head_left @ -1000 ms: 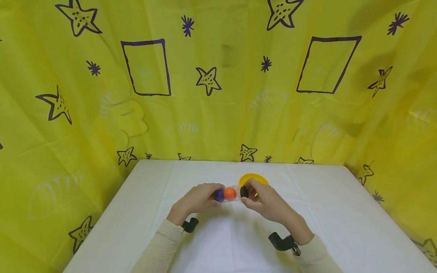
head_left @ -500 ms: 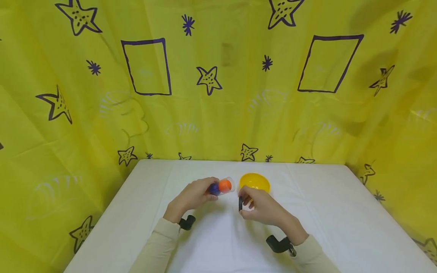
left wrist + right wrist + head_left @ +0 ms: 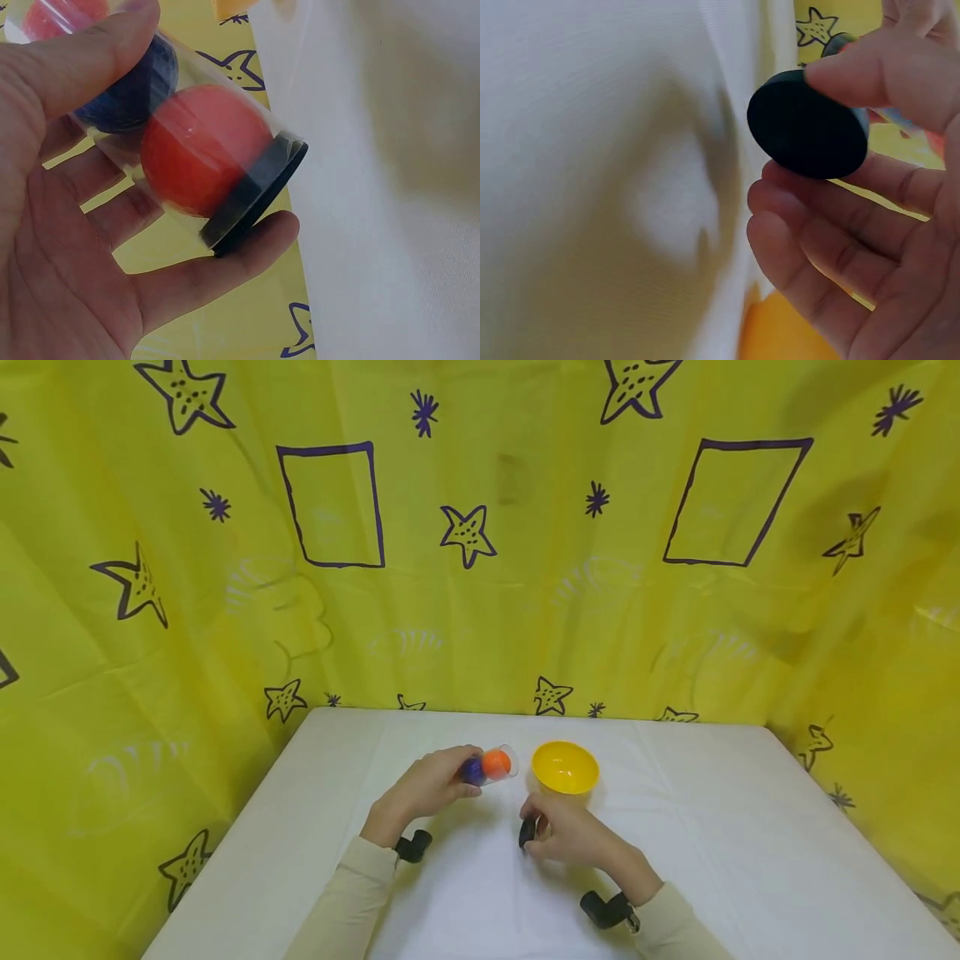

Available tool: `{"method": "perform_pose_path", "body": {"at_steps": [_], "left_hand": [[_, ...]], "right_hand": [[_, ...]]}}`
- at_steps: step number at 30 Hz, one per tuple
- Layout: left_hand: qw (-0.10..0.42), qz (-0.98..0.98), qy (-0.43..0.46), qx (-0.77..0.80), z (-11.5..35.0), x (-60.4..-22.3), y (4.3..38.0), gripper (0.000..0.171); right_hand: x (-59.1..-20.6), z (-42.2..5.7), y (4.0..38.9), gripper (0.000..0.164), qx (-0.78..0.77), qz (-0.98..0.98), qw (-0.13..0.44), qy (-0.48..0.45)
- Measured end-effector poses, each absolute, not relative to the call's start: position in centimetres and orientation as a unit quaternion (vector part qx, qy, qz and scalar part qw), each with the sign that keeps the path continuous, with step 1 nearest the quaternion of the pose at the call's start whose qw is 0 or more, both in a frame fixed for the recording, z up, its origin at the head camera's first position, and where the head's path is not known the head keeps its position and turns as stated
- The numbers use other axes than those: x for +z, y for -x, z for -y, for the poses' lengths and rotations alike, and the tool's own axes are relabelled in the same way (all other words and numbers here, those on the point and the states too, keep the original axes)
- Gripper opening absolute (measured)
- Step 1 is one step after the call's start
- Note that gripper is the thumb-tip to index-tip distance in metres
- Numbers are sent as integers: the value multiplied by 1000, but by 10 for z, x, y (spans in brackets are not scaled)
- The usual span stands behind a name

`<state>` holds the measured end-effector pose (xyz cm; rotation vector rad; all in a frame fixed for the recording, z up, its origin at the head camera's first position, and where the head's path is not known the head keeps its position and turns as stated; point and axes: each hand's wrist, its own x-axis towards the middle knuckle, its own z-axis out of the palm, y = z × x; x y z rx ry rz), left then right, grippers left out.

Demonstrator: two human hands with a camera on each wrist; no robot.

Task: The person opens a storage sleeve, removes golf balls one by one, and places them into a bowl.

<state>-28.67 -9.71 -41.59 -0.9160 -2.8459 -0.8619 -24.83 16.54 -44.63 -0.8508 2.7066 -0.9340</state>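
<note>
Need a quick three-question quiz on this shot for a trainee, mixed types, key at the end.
1. True or false: the left hand grips the bowl.

2. Multiple choice: in the left wrist view, what colour is the middle ball in the tube?
A) white
B) green
C) blue

3. Fill in: the right hand pinches a black, round ____, held apart from the tube.

Key
1. False; it grips the tube.
2. C
3. lid
</note>
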Motion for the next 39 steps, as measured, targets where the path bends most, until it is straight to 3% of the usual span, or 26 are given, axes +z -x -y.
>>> {"method": "perform_pose_path", "body": {"at_steps": [12, 39], "left_hand": [[7, 919, 284, -272, 97, -414, 287, 48], [37, 918, 295, -261, 96, -415, 287, 49]], "right_hand": [[-453, -165, 248, 41, -289, -915, 109, 259], [-453, -165, 245, 37, -254, -924, 123, 259]]}}
